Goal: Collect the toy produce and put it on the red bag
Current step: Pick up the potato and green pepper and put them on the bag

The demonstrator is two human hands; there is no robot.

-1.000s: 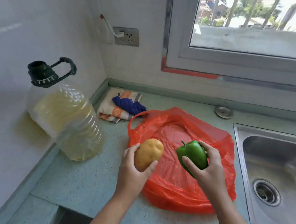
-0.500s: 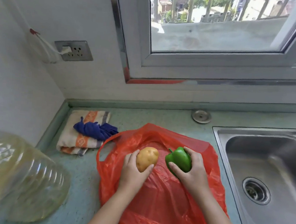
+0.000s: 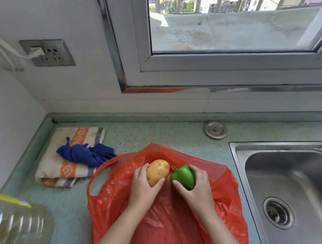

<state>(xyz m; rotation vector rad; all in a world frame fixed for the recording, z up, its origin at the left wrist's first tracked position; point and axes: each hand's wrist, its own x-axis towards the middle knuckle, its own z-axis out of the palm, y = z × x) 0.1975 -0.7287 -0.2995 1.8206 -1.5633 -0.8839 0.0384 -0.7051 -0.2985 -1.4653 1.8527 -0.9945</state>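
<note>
A red plastic bag (image 3: 165,226) lies flat on the green counter. My left hand (image 3: 143,187) grips a tan toy potato (image 3: 157,171) over the bag's far part. Right beside it, my right hand (image 3: 199,188) grips a green toy bell pepper (image 3: 183,176). The two toys sit side by side, almost touching. I cannot tell whether they rest on the bag or hover just above it.
A steel sink (image 3: 291,193) with a drain lies to the right. A folded striped towel (image 3: 63,163) with a blue cloth (image 3: 86,154) sits left of the bag. A big oil jug (image 3: 7,223) stands at the near left. A metal cap (image 3: 215,129) lies by the back wall.
Both hands have carried the potato and pepper forward over the bag toward its far part and closer together. My view has tilted up and right, pushing the oil jug to the corner.
</note>
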